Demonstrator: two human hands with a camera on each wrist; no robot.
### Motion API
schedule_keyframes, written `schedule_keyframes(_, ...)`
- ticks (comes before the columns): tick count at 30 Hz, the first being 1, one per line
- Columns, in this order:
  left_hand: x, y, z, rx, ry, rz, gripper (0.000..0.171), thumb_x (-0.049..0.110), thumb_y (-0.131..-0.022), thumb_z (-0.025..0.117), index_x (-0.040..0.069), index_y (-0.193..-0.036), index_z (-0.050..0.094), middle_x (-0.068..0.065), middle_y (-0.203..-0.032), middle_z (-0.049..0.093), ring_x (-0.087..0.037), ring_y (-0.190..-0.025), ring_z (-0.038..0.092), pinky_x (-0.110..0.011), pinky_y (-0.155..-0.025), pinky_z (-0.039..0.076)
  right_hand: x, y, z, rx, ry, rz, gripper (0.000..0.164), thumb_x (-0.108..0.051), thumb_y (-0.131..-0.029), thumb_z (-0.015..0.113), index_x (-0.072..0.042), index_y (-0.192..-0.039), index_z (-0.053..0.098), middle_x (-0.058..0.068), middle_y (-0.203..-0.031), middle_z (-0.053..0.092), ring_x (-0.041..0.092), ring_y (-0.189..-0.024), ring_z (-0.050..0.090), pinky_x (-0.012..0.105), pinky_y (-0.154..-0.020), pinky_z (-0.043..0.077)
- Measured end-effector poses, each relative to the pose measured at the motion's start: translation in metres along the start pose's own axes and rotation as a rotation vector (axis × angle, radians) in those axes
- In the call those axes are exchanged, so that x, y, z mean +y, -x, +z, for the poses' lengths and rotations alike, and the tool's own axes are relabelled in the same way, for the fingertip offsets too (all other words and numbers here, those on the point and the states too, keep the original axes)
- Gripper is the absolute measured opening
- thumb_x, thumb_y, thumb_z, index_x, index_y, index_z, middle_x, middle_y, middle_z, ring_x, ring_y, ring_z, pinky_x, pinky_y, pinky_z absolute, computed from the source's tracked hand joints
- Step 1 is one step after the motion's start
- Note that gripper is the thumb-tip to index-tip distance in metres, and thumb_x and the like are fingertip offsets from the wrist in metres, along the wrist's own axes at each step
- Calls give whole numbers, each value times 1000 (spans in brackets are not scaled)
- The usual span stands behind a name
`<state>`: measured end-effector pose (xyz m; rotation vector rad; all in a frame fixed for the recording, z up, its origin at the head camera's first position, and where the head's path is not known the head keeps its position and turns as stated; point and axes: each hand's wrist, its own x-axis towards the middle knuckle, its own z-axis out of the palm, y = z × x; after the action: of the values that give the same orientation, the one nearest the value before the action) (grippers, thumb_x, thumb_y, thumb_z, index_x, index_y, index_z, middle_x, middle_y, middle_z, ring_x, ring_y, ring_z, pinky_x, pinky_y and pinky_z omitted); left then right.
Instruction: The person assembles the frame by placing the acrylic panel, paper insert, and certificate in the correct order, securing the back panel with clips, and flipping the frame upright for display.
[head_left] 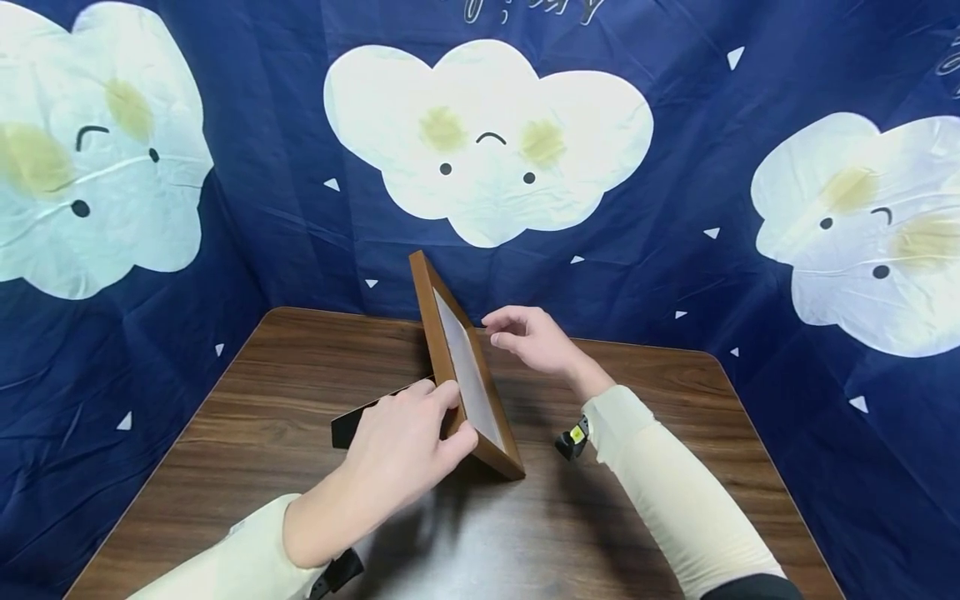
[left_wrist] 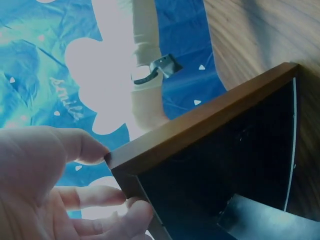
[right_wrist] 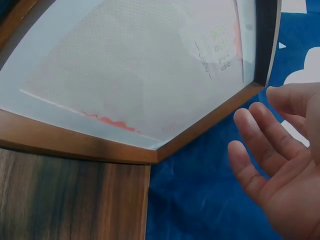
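A picture frame point(head_left: 468, 375) with a brown wooden border stands tilted on the table, seen nearly edge-on in the head view. Its black backing point(left_wrist: 220, 150) and the fold-out stand point(left_wrist: 265, 220) show in the left wrist view. Behind the glass, in the right wrist view, is a pale picture point(right_wrist: 140, 65) with pink marks and small writing. My left hand point(head_left: 405, 433) grips the border, thumb and fingers at a corner. Beside the far edge hovers my right hand point(head_left: 536, 337), fingers loosely bent and holding nothing; its thumb tip is close to a frame corner.
The brown wood-grain table point(head_left: 622, 517) reaches back to a dark blue cloth point(head_left: 270, 208) with white clouds, which hangs behind and at both sides. A small black device point(head_left: 572, 443) is strapped to the right wrist.
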<state>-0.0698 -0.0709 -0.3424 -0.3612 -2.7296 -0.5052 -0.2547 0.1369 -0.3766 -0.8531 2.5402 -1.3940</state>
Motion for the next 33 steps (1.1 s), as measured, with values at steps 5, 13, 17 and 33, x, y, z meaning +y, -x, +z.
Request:
schedule_keyframes(5,1,-2,2,-6,-47,27,35,47,-88,69,22,-74,50,8,-59,44,-21,-45,41,-32,-39,30,0,0,2,-4,-17,0,26,-9,-98,66,-10,-124,72,7,-113,72,21,-100,69,32,-84,57)
schedule_keyframes(13,1,-1,-1,-12,-44,39,28,36,-84,68,21,-73,47,6,-59,44,-21,-44,40,-32,-39,29,0,3,-1,5,-4,3,27,-10,-97,67,-11,-124,72,6,-113,72,21,-100,69,32,-83,57)
schedule_keyframes(17,-2,0,-7,-30,-6,29,28,34,-83,69,21,-73,46,6,-61,44,-19,-46,40,-31,-40,29,3,6,-6,16,8,3,27,-9,-97,67,-10,-124,72,8,-113,73,23,-99,68,31,-82,56)
schedule_keyframes(33,-42,-1,-17,-41,193,60,13,21,-84,71,27,-81,60,14,-71,54,-5,-64,51,-24,-56,41,15,21,-27,56,17,61,32,-5,-98,65,0,-130,67,21,-121,70,30,-102,67,29,-76,54)
